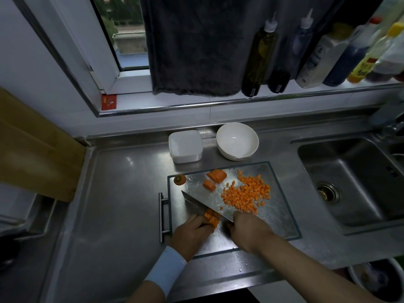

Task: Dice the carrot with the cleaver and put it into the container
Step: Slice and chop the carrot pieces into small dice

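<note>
On the steel cutting board (277, 217) my left hand (190, 234) holds a bundle of carrot strips (211, 217) with curled fingers. My right hand (249, 231) grips the cleaver (196, 204) by its handle, and the blade stands across the strips. A pile of diced carrot (246, 196) lies on the board's right part. Two uncut carrot chunks (215, 179) and the carrot's stem end (180, 179) lie at the board's far left. The white square container (185, 146) stands behind the board, with nothing visible in it.
A white bowl (237, 141) stands right of the container. The sink (358, 182) lies to the right of the board. Several bottles (260, 55) line the window sill above, beside a hanging dark towel (196, 44). A wooden board (32, 145) leans at the left.
</note>
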The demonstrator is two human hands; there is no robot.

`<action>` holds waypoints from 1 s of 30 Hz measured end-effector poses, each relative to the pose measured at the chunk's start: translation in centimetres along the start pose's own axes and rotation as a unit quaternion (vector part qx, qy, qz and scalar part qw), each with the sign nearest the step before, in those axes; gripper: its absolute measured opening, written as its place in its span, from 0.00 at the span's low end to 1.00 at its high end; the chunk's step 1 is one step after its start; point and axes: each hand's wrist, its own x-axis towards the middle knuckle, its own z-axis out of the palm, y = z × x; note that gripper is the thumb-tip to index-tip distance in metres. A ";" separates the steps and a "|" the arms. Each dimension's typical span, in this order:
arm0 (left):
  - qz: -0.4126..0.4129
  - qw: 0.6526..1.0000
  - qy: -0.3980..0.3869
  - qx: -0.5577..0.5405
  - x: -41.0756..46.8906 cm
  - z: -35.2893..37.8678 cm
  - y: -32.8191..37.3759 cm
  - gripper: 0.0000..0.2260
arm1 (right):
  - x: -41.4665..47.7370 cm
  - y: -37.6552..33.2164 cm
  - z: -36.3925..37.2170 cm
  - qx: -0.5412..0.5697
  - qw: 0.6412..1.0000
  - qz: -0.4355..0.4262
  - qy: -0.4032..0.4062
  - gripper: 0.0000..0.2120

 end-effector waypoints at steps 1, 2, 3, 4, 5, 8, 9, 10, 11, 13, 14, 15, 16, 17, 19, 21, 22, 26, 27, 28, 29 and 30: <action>0.010 1.000 0.004 0.010 0.1 -0.1 0.5 0.06 | 0.0 0.0 0.0 0.000 1.000 0.001 -0.001 0.14; 0.015 1.000 0.006 0.021 0.3 -0.1 0.8 0.06 | -0.1 -0.1 0.0 -0.001 1.000 0.002 -0.001 0.14; 0.017 0.999 0.009 0.034 0.4 0.1 1.1 0.07 | -0.1 -0.2 0.0 -0.003 1.000 0.003 -0.001 0.15; 0.021 0.999 0.015 0.040 0.5 0.4 1.1 0.09 | -0.2 -0.2 0.0 -0.003 1.000 0.004 0.000 0.16; 0.027 0.998 0.023 0.042 0.6 0.6 1.2 0.09 | -0.2 -0.3 0.0 -0.002 1.000 0.004 0.000 0.16; 0.040 0.997 0.046 0.042 0.6 0.8 1.4 0.10 | -0.4 -0.4 -0.1 0.001 1.000 0.006 -0.002 0.17; 0.039 0.997 0.048 0.039 0.6 0.8 1.5 0.11 | -0.4 -0.4 -0.1 0.001 1.000 0.007 -0.002 0.17; 0.034 0.998 0.049 0.037 0.6 0.9 1.5 0.12 | -0.4 -0.4 -0.1 0.000 1.000 0.007 0.000 0.16; 0.028 0.998 0.050 0.036 0.5 1.0 1.4 0.13 | -0.4 -0.4 -0.1 -0.001 1.000 0.008 0.002 0.16; 0.040 0.997 0.044 0.048 0.5 1.2 1.2 0.13 | -0.7 -0.6 -0.3 -0.004 1.000 0.006 0.010 0.15; 0.051 0.997 0.037 0.052 0.5 1.4 1.0 0.12 | -0.8 -0.7 -0.5 -0.009 1.000 0.005 0.015 0.15; 0.060 0.996 0.034 0.056 0.5 1.5 0.9 0.12 | -1.0 -0.9 -0.6 -0.016 1.000 0.003 0.023 0.14; 0.064 0.996 0.035 0.060 0.4 1.7 0.6 0.12 | -1.3 -1.1 -0.7 -0.026 0.999 -0.002 0.032 0.14; 0.064 0.996 0.033 0.060 0.3 1.9 0.4 0.13 | -1.6 -1.3 -0.9 -0.038 0.998 -0.009 0.042 0.13; 0.063 0.996 0.026 0.060 0.1 2.1 0.2 0.15 | -2.4 -1.7 -1.0 -0.056 0.997 -0.024 0.057 0.12; 0.059 0.996 0.029 0.061 0.0 2.3 0.3 0.16 | -3.2 -2.1 -1.0 -0.071 0.995 -0.031 0.058 0.12; 0.054 0.996 0.030 0.060 0.0 2.3 0.4 0.16 | -3.6 -2.2 -1.0 -0.077 0.995 -0.032 0.055 0.11; 0.044 0.997 0.023 0.060 0.0 2.4 0.4 0.17 | -4.4 -2.5 -0.7 -0.092 0.995 -0.012 0.035 0.10; 0.043 0.997 0.021 0.057 0.0 2.5 0.2 0.16 | -4.4 -2.5 -0.7 -0.095 0.995 -0.007 0.034 0.11; 0.042 0.998 0.018 0.053 0.0 2.5 0.0 0.16 | -4.4 -2.5 -0.7 -0.101 0.994 -0.004 0.032 0.11; 0.041 0.998 0.017 0.052 0.0 2.7 -0.1 0.15 | -4.4 -2.4 -0.7 -0.107 0.994 -0.001 0.029 0.12; 0.041 0.998 0.017 0.051 0.0 2.7 -0.1 0.15 | -4.4 -2.4 -0.7 -0.110 0.994 0.001 0.025 0.13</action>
